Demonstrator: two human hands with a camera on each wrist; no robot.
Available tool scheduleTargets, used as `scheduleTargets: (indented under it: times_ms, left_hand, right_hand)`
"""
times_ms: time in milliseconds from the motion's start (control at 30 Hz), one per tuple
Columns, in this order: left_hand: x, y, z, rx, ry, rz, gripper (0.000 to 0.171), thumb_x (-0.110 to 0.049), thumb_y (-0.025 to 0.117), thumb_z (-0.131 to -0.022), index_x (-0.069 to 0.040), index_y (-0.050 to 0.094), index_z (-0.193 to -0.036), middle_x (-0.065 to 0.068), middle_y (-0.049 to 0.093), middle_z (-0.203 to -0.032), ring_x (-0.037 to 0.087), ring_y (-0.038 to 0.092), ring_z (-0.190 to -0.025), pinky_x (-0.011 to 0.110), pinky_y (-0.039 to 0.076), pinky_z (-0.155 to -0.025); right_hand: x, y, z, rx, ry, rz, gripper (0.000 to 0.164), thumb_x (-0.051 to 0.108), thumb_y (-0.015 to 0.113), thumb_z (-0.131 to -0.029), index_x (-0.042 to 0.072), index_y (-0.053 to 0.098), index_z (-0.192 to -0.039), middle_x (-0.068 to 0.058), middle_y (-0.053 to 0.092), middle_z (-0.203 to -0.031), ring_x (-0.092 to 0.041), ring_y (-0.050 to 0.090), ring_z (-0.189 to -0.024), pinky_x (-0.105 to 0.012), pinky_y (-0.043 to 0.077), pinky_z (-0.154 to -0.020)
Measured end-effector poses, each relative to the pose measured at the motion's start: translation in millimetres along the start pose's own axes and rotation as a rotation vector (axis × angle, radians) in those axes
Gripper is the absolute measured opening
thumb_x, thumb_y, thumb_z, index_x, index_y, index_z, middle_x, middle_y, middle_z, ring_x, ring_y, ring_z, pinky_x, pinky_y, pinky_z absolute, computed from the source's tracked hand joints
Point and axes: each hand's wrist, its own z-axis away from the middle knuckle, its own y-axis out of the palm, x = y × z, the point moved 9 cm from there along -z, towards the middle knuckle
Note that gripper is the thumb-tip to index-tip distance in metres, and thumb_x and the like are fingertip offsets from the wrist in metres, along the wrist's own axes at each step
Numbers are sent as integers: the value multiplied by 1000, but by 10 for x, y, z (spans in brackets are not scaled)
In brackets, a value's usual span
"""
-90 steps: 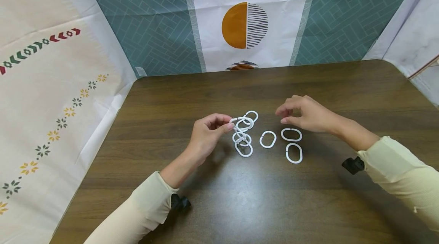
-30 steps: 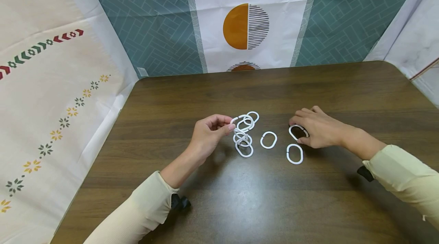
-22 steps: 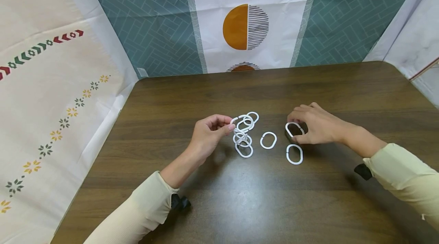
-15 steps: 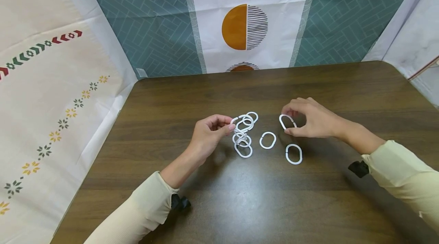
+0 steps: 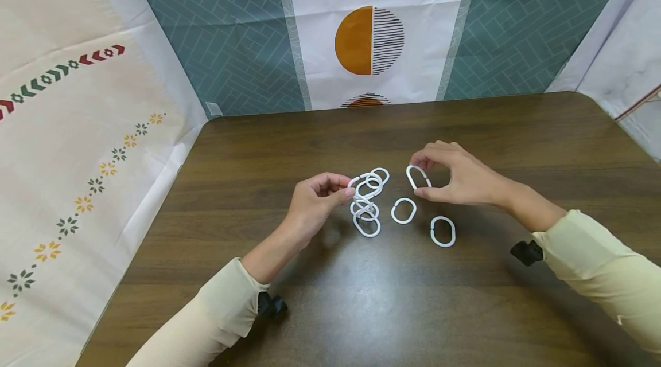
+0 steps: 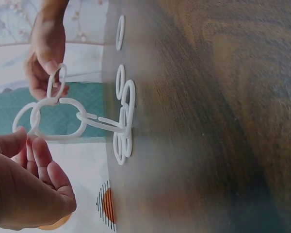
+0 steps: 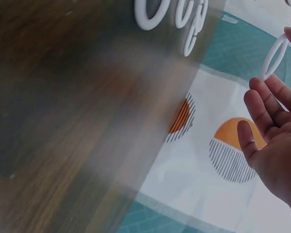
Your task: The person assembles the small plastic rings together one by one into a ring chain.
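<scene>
A short chain of white, oval plastic C-links (image 5: 364, 208) runs from my left hand (image 5: 314, 202) down to the table. Thumb and forefinger of that hand pinch its end link (image 6: 19, 112), and the left wrist view shows the upper links raised while the lower ones lie on the wood. My right hand (image 5: 459, 176) holds one separate link (image 7: 266, 64) upright between thumb and fingertips, above the table and right of the chain. Two loose links lie below it: one (image 5: 393, 213) close to the chain, another (image 5: 454, 232) farther right.
The dark wooden table (image 5: 361, 309) extends under both arms. Behind it hangs a teal and white cloth (image 5: 320, 40) with orange half circles. A patterned pale cloth (image 5: 103, 212) covers the left side. Each sleeve cuff has a small black device (image 5: 527, 252) under it.
My right hand has taken up the upper right loose link from the table, lifted it and carried it left towards the chain. The left hand has stayed in place, pinching the end link.
</scene>
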Motion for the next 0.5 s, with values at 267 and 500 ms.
scheduleTargets:
  times_ms: [267,500]
  left_hand:
    - [-153,39,75,21,-21,10,18,-6,69,-74,1,64,-89,9,59,-75,11,50,-64,20,43,-58]
    - [-230,58,108,24,-19,-8,17,-4,68,-75,3,63,-90,8,58,-73,11,50,-63,21,43,-59]
  right_hand:
    - [142,-15,-113,-29,-44,-40,41,34,73,-67,20,58,-102,15,50,-88,-8,46,-82,-28,30,-76]
    - [330,-65,-247,-52,-86,-76,40,33,73,-68,20,58,-103,15,51,-89,-8,45,-84,-29,30,-77]
